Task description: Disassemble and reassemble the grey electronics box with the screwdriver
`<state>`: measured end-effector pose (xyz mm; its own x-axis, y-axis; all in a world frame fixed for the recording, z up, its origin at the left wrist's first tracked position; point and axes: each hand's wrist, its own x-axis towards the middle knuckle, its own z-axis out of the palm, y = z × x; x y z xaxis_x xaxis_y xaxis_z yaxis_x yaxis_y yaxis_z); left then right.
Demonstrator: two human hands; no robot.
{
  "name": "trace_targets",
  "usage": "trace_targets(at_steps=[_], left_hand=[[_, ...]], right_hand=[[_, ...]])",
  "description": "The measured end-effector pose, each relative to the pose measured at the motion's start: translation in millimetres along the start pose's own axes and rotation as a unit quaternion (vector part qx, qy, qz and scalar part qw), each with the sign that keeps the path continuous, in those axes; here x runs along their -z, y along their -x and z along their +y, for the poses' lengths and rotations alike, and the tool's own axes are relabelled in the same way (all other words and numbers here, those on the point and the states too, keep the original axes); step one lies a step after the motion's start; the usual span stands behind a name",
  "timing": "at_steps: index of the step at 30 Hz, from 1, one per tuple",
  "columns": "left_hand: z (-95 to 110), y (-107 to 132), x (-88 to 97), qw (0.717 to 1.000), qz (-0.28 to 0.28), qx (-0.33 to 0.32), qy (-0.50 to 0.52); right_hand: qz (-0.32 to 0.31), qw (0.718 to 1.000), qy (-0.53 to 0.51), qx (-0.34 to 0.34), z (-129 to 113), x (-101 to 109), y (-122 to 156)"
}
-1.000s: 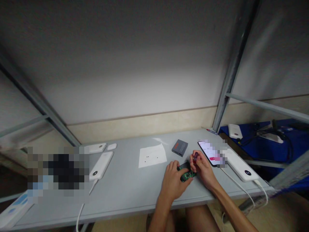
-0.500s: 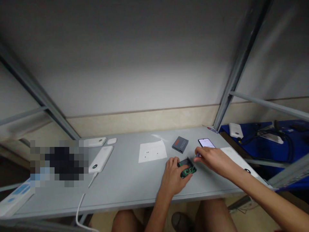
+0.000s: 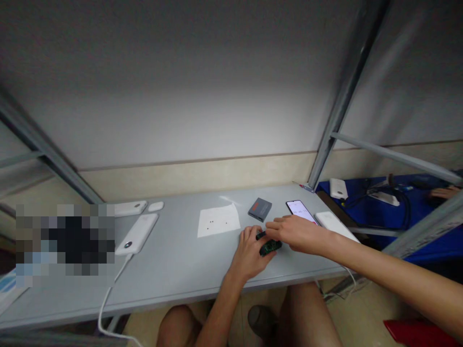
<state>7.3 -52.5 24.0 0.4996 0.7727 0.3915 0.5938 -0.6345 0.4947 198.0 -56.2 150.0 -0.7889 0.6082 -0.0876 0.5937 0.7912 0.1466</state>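
My left hand [image 3: 249,253] is closed around a small dark casing with a green circuit board [image 3: 270,246] in it, low over the front of the grey table. My right hand [image 3: 289,230] reaches across from the right, palm down, its bent fingers over the casing's upper edge and shading part of the board. Whatever its fingertips hold is hidden. Just beyond both hands lies a flat grey box-shaped cover [image 3: 260,209] with orange marking. To its left, a white sheet of paper [image 3: 219,220] carries several tiny dark pieces, likely screws.
A lit phone [image 3: 300,211] and a white power bank [image 3: 334,226] lie by my right forearm. On the left are another power bank [image 3: 139,234] with a white cable and a small white case [image 3: 156,206]. Metal posts frame the table [image 3: 173,274]. Part of another person's hand [image 3: 445,193] shows far right.
My right hand has moved left and in over the casing; the thin tool glimpsed in its fingers earlier is out of sight. The view has swung slightly right.
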Motion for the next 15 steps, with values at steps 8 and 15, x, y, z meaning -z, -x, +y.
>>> trace_targets(at_steps=[8,15], left_hand=[[7,-20,6.5,0.974,0.031,0.052,0.217],[10,-32,-4.7,0.950,0.038,0.093,0.296]], right_hand=[[0.045,0.990,-0.135,-0.001,3,-5,1],[0.102,0.979,-0.178,-0.010,5,-11,11]])
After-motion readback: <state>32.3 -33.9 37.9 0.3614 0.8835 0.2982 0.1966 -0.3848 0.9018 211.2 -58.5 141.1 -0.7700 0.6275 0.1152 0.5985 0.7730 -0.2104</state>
